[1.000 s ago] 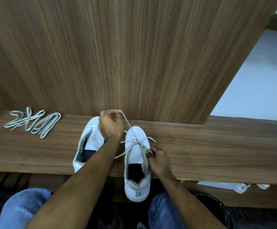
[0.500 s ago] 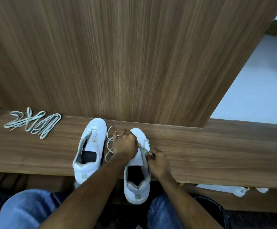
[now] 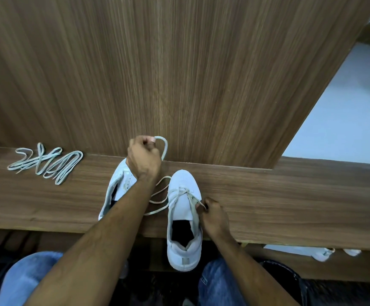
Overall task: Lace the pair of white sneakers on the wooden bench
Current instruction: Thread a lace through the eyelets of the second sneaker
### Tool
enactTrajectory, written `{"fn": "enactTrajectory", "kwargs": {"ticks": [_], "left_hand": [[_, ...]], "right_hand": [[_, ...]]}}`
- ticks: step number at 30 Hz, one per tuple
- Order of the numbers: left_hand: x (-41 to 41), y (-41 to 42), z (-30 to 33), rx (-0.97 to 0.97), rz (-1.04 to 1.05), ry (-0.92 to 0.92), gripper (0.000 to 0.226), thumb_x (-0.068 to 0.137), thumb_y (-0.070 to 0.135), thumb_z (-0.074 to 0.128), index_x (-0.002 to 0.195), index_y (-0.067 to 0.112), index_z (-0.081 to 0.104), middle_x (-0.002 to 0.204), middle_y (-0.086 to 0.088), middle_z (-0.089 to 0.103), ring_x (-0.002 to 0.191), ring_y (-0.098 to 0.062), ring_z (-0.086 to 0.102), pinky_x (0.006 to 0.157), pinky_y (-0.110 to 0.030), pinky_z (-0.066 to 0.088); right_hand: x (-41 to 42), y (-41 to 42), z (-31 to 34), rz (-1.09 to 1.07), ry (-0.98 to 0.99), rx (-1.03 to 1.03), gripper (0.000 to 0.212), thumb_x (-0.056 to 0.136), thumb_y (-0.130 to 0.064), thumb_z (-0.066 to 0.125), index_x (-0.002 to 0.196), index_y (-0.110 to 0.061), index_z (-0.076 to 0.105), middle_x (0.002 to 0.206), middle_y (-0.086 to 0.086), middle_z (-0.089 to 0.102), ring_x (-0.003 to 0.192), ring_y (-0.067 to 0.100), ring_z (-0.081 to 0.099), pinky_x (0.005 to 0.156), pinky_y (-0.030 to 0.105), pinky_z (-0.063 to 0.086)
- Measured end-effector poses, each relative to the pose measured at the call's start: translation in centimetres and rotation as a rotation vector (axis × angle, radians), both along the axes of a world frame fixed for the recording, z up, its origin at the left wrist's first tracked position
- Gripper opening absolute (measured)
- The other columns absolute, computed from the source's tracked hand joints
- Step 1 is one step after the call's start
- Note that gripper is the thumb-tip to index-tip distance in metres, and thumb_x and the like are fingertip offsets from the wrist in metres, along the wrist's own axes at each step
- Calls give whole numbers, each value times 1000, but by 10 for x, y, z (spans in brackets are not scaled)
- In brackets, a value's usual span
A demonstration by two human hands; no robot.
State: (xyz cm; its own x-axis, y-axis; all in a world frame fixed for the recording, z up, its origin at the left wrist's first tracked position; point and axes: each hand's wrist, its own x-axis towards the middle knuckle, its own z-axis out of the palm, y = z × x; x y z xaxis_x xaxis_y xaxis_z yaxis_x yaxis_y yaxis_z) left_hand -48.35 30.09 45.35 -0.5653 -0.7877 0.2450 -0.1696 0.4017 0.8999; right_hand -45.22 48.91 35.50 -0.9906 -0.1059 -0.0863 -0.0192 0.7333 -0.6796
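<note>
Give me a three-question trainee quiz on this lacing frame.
1. True or false: the spare lace lies left of both sneakers.
2. Which hand pulls the lace up toward the wall panel: A left hand, B right hand?
3. Fill in: the right hand pinches lace at the right sneaker's ____ side.

Key: 1 true; 2 A; 3 right.

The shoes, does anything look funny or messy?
A bit. The right shoe sticks out past the bench edge at its heel, and its lace lies in loose loops while the left hand pulls one end. The left shoe shows no lacing; a spare lace lies bunched on the bench.
</note>
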Motion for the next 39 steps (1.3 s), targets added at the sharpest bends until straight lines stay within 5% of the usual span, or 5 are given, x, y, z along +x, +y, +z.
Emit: {"fn": "enactTrajectory", "kwargs": {"ticks": [11,16,21,29,39], "left_hand": [[43,25,-68,-246,-601,-751,24,73,44,62,88,26,62,98,-2,67,94,-25,61,81,-34,50],[46,14,-65,-80,-533,-754,19,77,32,65,66,16,60,83,-5,68,89,-27,64,76,-30,49],[51,15,-68,16,-519,-738,27,83,32,67,68,11,60,92,-13,69,94,-30,64,76,-29,47],[63,27,-73,-69,-415,-748,34,84,44,61,110,23,68,115,-11,66,108,-34,60,90,-37,49],[65,35,-73,-92,-362,-741,36,87,41,62,114,17,66,118,-13,65,110,-35,59,87,-38,48]], "right_hand": [[-1,1,-4,-12,-4,-36,29,90,-28,54,61,-28,46,75,2,66,79,28,63,65,32,43],[-2,3,-3,42,5,-33,5,89,-23,55,87,-26,59,89,-1,70,90,28,64,74,34,48],[-9,-5,14,187,74,137,50,84,-16,53,132,-31,50,125,4,63,114,28,59,92,37,49],[-30,-47,18,446,182,538,28,93,-28,49,119,-21,54,130,6,42,113,34,55,82,40,46],[-54,-26,13,-252,-242,-571,12,89,-11,52,101,-9,57,102,11,66,77,22,65,59,31,50]]}}
